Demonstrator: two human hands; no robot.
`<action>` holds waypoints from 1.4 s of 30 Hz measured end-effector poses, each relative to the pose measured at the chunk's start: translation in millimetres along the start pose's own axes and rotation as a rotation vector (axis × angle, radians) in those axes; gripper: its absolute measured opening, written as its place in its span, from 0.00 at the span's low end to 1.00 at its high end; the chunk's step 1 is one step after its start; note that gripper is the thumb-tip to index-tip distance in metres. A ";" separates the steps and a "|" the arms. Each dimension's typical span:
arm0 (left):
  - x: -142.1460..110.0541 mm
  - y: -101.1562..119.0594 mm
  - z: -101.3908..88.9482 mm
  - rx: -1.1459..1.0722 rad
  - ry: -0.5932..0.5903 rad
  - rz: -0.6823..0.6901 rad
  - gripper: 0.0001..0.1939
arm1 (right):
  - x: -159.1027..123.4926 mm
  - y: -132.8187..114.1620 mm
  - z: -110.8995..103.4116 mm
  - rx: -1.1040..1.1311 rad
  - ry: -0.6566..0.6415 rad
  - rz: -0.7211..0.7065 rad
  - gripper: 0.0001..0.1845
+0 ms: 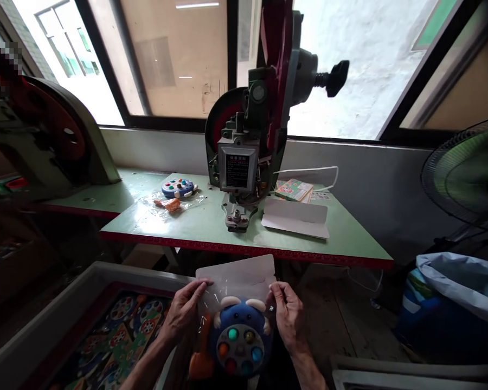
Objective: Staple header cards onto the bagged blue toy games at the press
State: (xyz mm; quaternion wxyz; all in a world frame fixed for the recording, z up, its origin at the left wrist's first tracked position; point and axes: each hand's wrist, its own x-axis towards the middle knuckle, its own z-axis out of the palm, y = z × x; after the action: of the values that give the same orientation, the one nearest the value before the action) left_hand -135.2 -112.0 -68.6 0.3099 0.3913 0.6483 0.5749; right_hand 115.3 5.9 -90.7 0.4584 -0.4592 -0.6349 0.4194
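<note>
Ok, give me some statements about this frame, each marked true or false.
1. The left hand and right hand grip opposite sides of a pale card. True.
2. The orange toy hammer lies right of the blue button toy between the hands. False: it lies left of it.
3. A second blue toy sits on the green table, left of the bench machine. True.
4. A fan stands at far left. False: far right.

– How is the blue animal-faced toy finished?
– Smooth plastic is seen, as on the orange toy hammer; glossy clear film is set against matt white card.
– And the tabletop?
– Glossy green is shown, while the press is made of painted metal.
</note>
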 end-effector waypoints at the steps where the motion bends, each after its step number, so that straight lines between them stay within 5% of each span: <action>1: 4.6 3.0 -5.3 0.007 -0.036 0.021 0.17 | 3.1 0.0 -2.0 0.005 -0.015 -0.003 0.24; 6: 19.7 25.6 -28.0 0.036 -0.198 0.082 0.16 | 20.8 0.8 -8.2 0.003 -0.041 -0.105 0.21; 12: 29.7 33.0 -36.8 -0.157 -0.305 0.040 0.18 | 31.0 0.3 -10.4 0.075 -0.123 -0.017 0.24; 19: 24.4 2.7 -18.9 -0.431 -0.026 -0.004 0.40 | 24.8 -4.3 -11.4 0.015 -0.075 -0.035 0.23; 24: 14.9 -6.1 -5.5 -0.354 0.037 -0.185 0.24 | 24.8 6.3 -9.8 0.046 -0.054 0.063 0.25; 34: 17.1 12.3 4.5 -0.417 0.105 -0.096 0.23 | 27.9 9.9 -11.4 0.122 -0.037 0.088 0.23; 42: 19.1 11.8 11.8 -0.412 0.181 -0.086 0.23 | 29.3 -3.0 -19.1 -0.106 -0.022 0.098 0.26</action>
State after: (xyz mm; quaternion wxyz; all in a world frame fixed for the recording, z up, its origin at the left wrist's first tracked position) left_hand -132.9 -89.2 -57.7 0.3482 0.2386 0.5584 0.7142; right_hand 128.6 35.7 -77.7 0.4056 -0.5085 -0.6380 0.4122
